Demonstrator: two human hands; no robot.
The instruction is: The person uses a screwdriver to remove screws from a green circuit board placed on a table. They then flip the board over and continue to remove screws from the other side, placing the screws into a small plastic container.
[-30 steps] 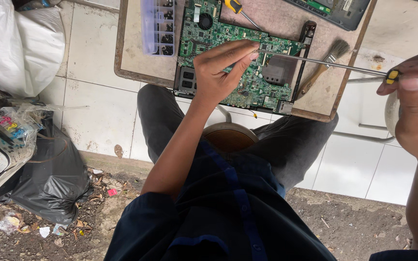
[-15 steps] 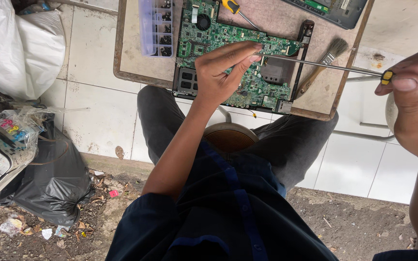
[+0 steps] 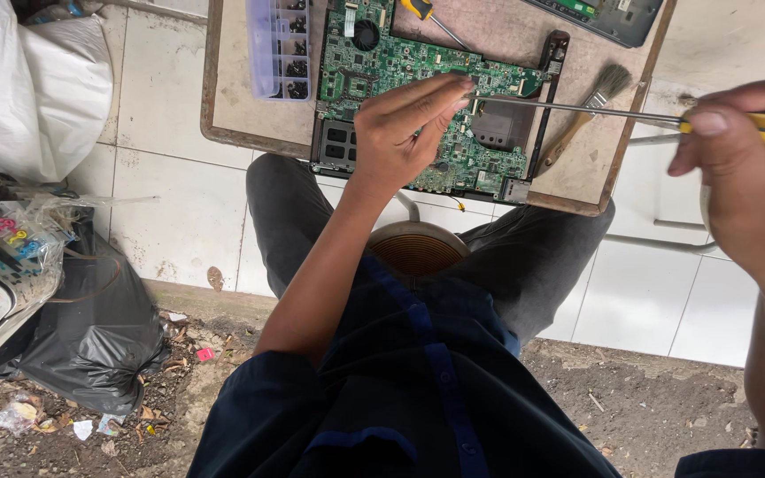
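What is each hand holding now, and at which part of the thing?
The right hand holds a long screwdriver by its yellow handle. The left hand pinches the shaft near the tip, above the green circuit board.

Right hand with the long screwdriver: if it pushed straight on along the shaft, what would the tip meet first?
Most likely the left hand's fingers, pinched at the tip of the screwdriver held by the right hand; depth is unclear.
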